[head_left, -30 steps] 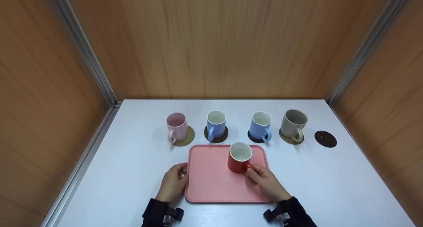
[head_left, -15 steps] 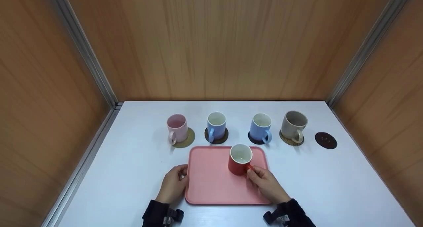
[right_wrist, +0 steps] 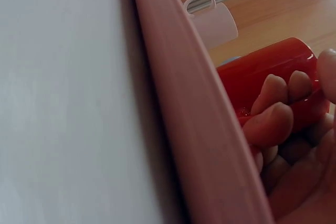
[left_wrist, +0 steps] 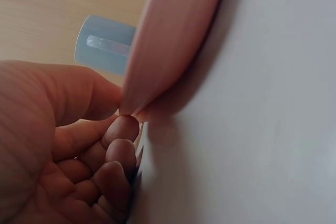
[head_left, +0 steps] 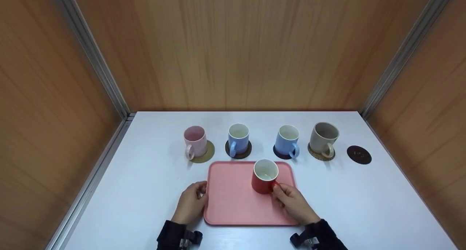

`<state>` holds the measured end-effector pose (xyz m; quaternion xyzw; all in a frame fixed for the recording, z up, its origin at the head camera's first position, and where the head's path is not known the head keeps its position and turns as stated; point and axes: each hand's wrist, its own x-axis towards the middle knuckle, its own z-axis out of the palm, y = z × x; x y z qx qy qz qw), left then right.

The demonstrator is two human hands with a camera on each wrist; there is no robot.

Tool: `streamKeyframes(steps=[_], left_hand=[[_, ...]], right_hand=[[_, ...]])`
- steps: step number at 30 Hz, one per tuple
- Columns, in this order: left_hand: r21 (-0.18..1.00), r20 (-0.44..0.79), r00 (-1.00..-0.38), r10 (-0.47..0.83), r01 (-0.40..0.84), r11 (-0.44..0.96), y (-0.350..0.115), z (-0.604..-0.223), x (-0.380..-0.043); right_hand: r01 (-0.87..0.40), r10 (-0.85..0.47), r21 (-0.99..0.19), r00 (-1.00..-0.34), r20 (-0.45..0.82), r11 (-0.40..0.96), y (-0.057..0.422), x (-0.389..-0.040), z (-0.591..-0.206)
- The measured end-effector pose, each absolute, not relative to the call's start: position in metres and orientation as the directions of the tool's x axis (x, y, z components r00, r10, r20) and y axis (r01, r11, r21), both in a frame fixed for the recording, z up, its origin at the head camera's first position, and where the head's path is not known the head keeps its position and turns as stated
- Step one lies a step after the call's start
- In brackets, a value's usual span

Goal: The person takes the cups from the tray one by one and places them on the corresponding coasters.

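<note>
A red mug (head_left: 260, 182) with a pale inside stands upright over the right half of the pink tray (head_left: 233, 202). My right hand (head_left: 293, 203) holds the mug by its handle, fingers curled round it; the right wrist view shows the fingers against the red mug (right_wrist: 262, 72) beyond the rim of the tray (right_wrist: 189, 98). At the tray's left edge is my left hand (head_left: 190, 202). In the left wrist view, the thumb and fingers of that hand (left_wrist: 68, 124) pinch the rim of the tray (left_wrist: 168, 30).
Behind the tray stand a pink mug (head_left: 196, 146), two blue mugs (head_left: 241, 142) and a grey-beige mug (head_left: 320, 142), each on a round coaster. A bare dark coaster (head_left: 359, 154) lies at the right. Wooden panels (head_left: 233, 50) enclose the white table (head_left: 138, 191) at the back and sides.
The head view has tilted slightly, so everything sits a little lower in it. Both hands keep their holds on the tray and the red mug.
</note>
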<state>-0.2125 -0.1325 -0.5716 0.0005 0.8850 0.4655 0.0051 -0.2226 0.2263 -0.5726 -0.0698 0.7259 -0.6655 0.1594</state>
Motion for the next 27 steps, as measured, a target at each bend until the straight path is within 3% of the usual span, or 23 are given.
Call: streamKeyframes(steps=[7,21,27], left_hand=[[0.82,-0.001,-1.0,-0.003,-0.003,0.572,-0.1317,-0.5724,-0.2126],[0.828,-0.08,-0.996,-0.036,-0.087,0.554,-0.1296,-0.5702,-0.2128],[0.826,-0.048,-0.998,-0.03,-0.056,0.56,-0.1297,-0.5718,-0.2127]], right_hand=[[0.07,-0.353,-0.996,-0.932,-0.086,0.058,0.2262,-0.2211,-0.5732],[0.086,-0.324,-0.992,-0.94,-0.11,0.087,0.2257,-0.2204,-0.5712],[0.107,-0.327,-0.992,-0.937,-0.124,0.069,0.2254,-0.2212,-0.5738]])
